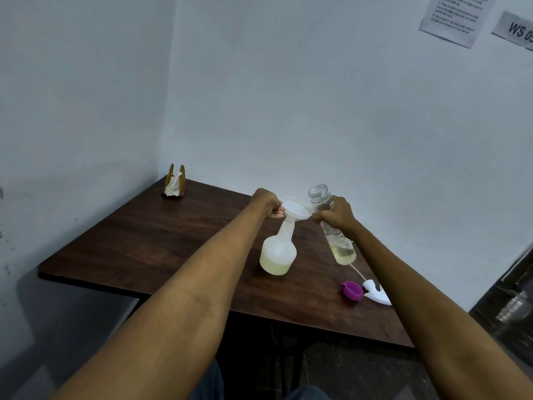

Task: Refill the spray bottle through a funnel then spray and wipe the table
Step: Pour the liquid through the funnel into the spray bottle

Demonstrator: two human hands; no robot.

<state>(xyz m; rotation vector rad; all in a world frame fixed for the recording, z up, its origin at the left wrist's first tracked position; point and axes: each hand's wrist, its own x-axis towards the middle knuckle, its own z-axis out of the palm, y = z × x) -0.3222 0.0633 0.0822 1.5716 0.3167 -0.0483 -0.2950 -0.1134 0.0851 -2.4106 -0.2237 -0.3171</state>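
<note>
Nearest us on the dark wood-grain table [161,238] lie a purple cap [352,290] and the white spray head [377,294] with its thin dip tube. Beyond them stands the translucent spray bottle [278,252], pale yellow liquid pooled at its base, a white funnel [297,209] seated in its neck. Our left hand [266,202] pinches the funnel's rim. Our right hand [337,215] grips a clear refill bottle [331,223], upright and uncapped. A napkin holder [174,181] sits in the far corner. A wall sign [519,30] seems to read "WS 05".
</note>
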